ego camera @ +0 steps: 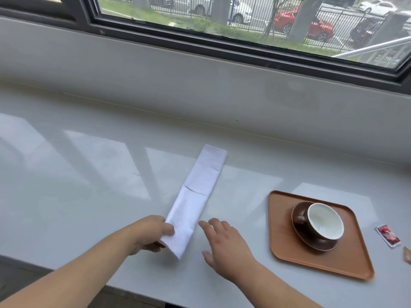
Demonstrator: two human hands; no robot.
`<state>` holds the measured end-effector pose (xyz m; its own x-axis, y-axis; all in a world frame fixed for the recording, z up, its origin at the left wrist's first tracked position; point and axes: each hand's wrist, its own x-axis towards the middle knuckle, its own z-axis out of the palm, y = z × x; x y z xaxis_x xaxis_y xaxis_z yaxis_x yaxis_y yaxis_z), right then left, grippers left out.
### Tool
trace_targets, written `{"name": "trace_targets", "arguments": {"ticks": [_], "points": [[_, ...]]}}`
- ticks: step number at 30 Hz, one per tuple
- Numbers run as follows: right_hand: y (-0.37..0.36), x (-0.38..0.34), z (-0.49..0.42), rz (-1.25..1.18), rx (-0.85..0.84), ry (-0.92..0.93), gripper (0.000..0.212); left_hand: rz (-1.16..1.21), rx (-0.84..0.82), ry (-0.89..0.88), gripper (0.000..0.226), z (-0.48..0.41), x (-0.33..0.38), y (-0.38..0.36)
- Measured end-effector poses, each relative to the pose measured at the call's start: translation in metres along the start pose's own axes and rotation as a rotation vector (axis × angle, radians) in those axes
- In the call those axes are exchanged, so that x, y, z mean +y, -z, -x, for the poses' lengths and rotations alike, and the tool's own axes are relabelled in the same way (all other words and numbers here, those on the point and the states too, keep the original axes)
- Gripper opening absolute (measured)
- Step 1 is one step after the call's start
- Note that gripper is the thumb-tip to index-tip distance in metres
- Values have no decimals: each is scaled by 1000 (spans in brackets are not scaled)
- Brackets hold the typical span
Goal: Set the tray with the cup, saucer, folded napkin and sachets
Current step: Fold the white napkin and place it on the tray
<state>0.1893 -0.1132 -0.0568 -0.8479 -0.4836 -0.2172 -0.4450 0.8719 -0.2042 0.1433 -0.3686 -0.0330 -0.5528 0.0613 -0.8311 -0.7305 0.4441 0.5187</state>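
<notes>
White cloth is the centre of attention from the head camera: the napkin (195, 194) lies on the pale counter (89, 174) as a long narrow strip, running away from the person toward the window wall (200, 81), with a crease across its middle. It looks half folded, too long yet to sit neatly on a tray.

Now the left hand (153, 234) has the near end pinched, thumb on top and fingers tucked beneath, lifting that corner just off the surface. My guess is that it means to carry this end over to the far one and halve the strip. The right hand (222, 245) hovers just beside the napkin, fingers spread and flat, holding nothing, placed, I would say, to smooth or pin the cloth as the fold comes over.

Off to the right sits the orange tray (287, 241), and on it the brown saucer (300, 210) with the cup (324, 221) upright on top, white inside and empty. So two pieces are already home.

Beyond the tray's right edge, a red sachet (388, 236) rests on the counter, and a second sachet (407, 254) shows only partly at the frame's edge. Both wait outside the tray, along with the napkin.
</notes>
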Motion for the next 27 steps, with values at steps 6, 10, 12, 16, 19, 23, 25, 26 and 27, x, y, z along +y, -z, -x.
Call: {"name": "trace_targets", "arguments": {"ticks": [6,10,12,16,19,23,25,26,27], "points": [[11,-9,2,-14,130,16,72,321,-179,-27,25,31,14,-32],[29,-10,12,-19,137,53,29,216,-189,-39,40,47,15,-46],[33,-8,23,-68,122,54,27,74,-102,-37,54,49,12,-44],[32,-3,49,-166,42,86,34,-179,140,-55,54,42,-2,-33],[33,-2,60,-260,-37,71,37,-536,274,-232,28,31,-10,-27],[50,1,52,-410,-32,3,33,-832,281,-461,40,15,-5,-28],[63,5,39,-541,3,-61,28,-978,259,-550,54,6,5,-29],[69,8,32,-611,20,-90,22,-1059,263,-588,60,2,11,-30],[74,11,24,-672,36,-121,15,-1135,278,-628,63,-3,18,-30]]}}
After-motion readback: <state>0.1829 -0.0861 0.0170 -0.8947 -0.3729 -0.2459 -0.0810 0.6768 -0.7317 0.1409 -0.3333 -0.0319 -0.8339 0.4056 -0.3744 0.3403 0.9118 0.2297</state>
